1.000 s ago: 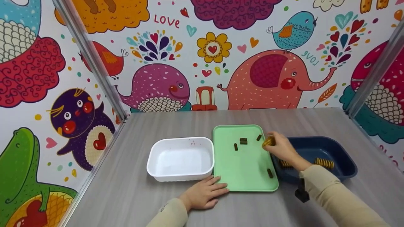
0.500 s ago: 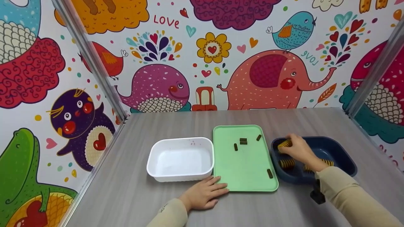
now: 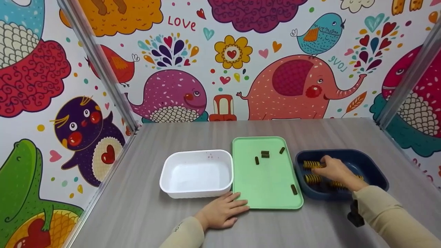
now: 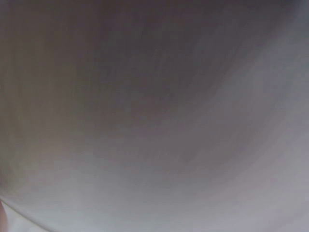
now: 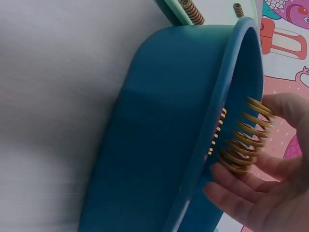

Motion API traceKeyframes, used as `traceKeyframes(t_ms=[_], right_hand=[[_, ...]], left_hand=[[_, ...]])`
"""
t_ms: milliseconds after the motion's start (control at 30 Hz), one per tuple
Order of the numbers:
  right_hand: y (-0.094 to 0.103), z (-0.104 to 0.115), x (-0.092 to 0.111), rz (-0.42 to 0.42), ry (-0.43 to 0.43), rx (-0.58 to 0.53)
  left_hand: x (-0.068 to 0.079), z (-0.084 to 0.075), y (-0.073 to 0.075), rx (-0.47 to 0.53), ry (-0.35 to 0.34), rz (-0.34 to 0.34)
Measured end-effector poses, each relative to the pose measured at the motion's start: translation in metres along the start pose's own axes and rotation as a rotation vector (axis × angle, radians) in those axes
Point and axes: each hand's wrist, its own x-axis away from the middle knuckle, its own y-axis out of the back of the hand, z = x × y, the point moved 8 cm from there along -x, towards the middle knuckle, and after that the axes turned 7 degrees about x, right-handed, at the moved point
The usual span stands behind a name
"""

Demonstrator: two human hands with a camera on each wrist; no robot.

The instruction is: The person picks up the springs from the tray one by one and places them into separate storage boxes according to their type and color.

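My right hand (image 3: 336,169) is inside the dark blue basin (image 3: 370,168). Its thumb and fingers hold a yellow coil spring (image 5: 247,137), seen between them in the right wrist view. In the head view this spring lies level near the basin's back left. A second yellow spring (image 3: 313,178) lies just in front of it, and more yellow coils (image 3: 338,184) show partly under my hand. My left hand (image 3: 224,210) lies flat, fingertips on the near left corner of the green tray (image 3: 268,182). The left wrist view is a dark blur.
Several small brown springs, among them one at the front right (image 3: 293,189) and one farther back (image 3: 257,160), lie on the tray. A white basin (image 3: 196,193) stands left of the tray. A patterned wall (image 3: 227,79) rises behind the grey table (image 3: 124,206).
My right hand has carried the yellow spring from over the tray's right edge down into the blue basin, then shifted slightly right. The left hand has stayed in place.
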Motion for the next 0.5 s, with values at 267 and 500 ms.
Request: traceKeyframes(t_ms=[267, 500], right_hand=[[-0.018, -0.007, 0.002, 0.134, -0.045, 0.018], [-0.027, -0.006, 0.004, 0.229, -0.053, 0.115]], left_hand=[[0.0, -0.001, 0.0, -0.01, -0.006, -0.006], [0.001, 0.0, -0.002, 0.002, -0.003, -0.008]])
